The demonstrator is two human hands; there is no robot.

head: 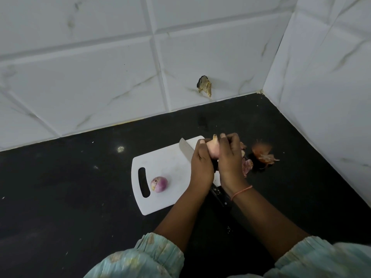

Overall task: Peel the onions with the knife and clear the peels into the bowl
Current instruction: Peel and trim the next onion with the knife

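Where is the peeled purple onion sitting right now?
In the head view the purple onion lies on the white cutting board, beside its handle slot, to the left of both hands.

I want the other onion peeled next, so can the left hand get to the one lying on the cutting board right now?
Probably not yet: the left hand grips the onion being peeled. The purple onion lies uncovered nearby on the cutting board.

You are in a home kitchen: white marble-look wall tiles meet in a corner above a dark polished stone surface. A white plastic cutting board lies on it, with an onion and loose onion peels close by.
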